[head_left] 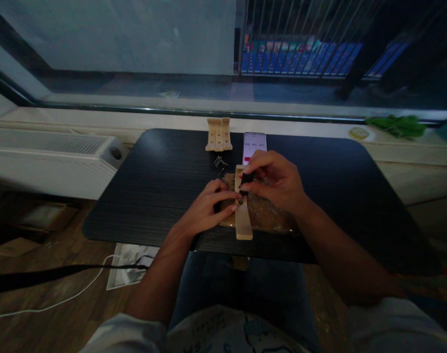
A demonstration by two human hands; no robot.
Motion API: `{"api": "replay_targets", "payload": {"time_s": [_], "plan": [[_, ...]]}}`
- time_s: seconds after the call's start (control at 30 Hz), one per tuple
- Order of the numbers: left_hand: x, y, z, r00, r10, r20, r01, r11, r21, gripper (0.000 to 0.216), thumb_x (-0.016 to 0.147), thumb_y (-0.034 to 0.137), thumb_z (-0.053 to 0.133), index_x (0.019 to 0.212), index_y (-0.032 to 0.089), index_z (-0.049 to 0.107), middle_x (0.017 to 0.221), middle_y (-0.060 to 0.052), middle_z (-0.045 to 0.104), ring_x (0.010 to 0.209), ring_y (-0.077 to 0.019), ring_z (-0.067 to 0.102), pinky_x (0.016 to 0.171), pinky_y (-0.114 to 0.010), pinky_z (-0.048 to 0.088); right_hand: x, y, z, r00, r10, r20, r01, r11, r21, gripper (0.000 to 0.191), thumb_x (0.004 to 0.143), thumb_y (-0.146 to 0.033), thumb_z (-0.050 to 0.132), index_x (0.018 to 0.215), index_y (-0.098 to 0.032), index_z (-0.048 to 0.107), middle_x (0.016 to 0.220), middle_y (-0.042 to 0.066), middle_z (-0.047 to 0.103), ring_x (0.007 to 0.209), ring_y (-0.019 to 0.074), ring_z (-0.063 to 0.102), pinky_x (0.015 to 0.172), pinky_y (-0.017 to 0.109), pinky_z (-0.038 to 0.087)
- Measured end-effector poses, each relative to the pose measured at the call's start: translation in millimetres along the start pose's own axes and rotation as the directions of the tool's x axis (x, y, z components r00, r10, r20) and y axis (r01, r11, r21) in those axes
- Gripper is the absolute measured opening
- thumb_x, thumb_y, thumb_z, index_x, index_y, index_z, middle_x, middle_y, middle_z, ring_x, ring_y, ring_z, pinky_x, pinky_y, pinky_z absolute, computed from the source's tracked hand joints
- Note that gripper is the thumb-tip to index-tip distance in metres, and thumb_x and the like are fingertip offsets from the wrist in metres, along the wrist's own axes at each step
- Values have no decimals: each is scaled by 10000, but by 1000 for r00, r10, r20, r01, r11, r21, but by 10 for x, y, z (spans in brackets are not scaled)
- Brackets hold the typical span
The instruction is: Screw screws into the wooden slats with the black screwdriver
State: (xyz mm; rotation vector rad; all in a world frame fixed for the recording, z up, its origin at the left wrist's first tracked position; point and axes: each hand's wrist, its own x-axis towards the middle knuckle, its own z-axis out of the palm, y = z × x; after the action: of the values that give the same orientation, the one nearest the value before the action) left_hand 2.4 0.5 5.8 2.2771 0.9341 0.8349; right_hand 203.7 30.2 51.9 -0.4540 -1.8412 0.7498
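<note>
A pale wooden slat (pixel 243 223) lies lengthwise on a brown speckled board (pixel 267 213) on the black table (pixel 153 186). My left hand (pixel 208 208) rests on the board's left side, fingertips pinched against the slat around something small and dark. My right hand (pixel 276 181) is curled round a short black tool (pixel 246 180) whose tip points down onto the slat. Several small metal screws (pixel 220 162) lie just beyond the board.
Three similar wooden pieces (pixel 218 134) stand side by side at the table's far edge. A phone (pixel 254 145) with a lit screen lies next to them. A white radiator (pixel 50 157) sits left; a window ledge with green leaves (pixel 398 125) runs behind. Cables lie on the floor.
</note>
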Motion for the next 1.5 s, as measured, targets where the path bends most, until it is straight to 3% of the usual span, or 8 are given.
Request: {"api": "replay_targets", "payload": {"time_s": [0.2,0.33,0.47,0.67,0.83,1.2,1.5], "plan": [[3,-2,5,1000,7,-16,-7,1000,-2,246,913,321,564,1063,182,700,948,-65,505,964,-231,510,869,-398,463,9,-14,-56,995,-19,98,10,996,90,259,815,-252,711,1065,-261,643,886,-10,640,711,100,551,565,231,409],[5,5,-5,1000,1,-9,-1,1000,6,254,914,330,566,1085,198,700,959,-64,514,983,-233,514,900,-413,465,15,-49,-112,974,35,222,-87,970,228,213,897,-229,606,1109,-234,627,1080,38,673,951,135,650,758,280,521],[0,-3,-5,1000,-4,4,4,1000,13,267,916,336,563,1099,190,694,1038,-84,540,1049,-248,511,952,-431,446,24,-63,-137,957,78,278,-166,937,308,223,891,-194,615,1109,-236,625,1018,14,685,874,106,678,746,251,550],[-10,-27,7,1000,-2,-9,2,1000,29,281,915,363,564,1106,203,693,1037,-79,550,1065,-247,518,958,-427,449,27,-38,-124,975,90,201,-142,955,261,217,859,-204,661,1076,-207,646,993,17,676,925,117,669,791,245,538],[-10,-26,9,1000,-1,-6,1,999,32,276,917,349,560,1105,196,691,1044,-82,547,1053,-241,520,947,-418,450,19,-17,-122,981,127,145,-155,967,204,264,814,-281,718,1065,-216,666,976,23,675,869,126,651,729,250,537],[0,-18,5,1000,17,-1,-17,1000,13,258,927,339,545,1086,193,686,980,-66,516,991,-228,511,888,-391,450,-8,27,-109,993,76,87,-87,987,135,331,767,-321,761,1072,-245,656,903,-2,628,729,103,563,588,234,432],[2,11,-8,1000,18,-5,-18,1000,15,245,926,339,547,1037,175,690,946,-55,491,957,-213,503,873,-374,452,5,4,-72,998,47,34,-49,997,60,317,737,-333,790,1008,-237,657,812,-40,585,576,62,366,514,216,318]]}}
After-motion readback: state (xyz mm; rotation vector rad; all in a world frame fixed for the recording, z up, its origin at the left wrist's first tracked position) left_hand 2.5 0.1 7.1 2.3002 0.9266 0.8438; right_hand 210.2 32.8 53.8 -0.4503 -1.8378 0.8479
